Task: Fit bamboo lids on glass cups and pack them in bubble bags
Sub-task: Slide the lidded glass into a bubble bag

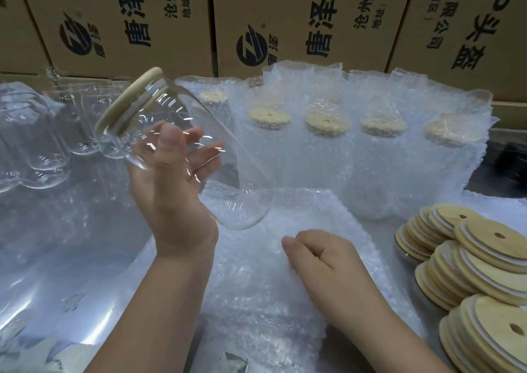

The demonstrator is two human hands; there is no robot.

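Clamping lidded cup (pixel 159 101), left grip (pixel 171 195) | right grip (pixel 328 261) pinching bubble bag (pixel 256 287); lids (pixel 470 258) beside

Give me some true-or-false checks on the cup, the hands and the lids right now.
1. The left hand holds a cup with its lid fitted. True.
2. The cup stands upright. False: it is tilted, lid end up and to the left.
3. The right hand holds a lid. False: it lies on the bubble bags.
4. Loose lids are piled at the right. True.
5. Bagged cups stand at the back. True.
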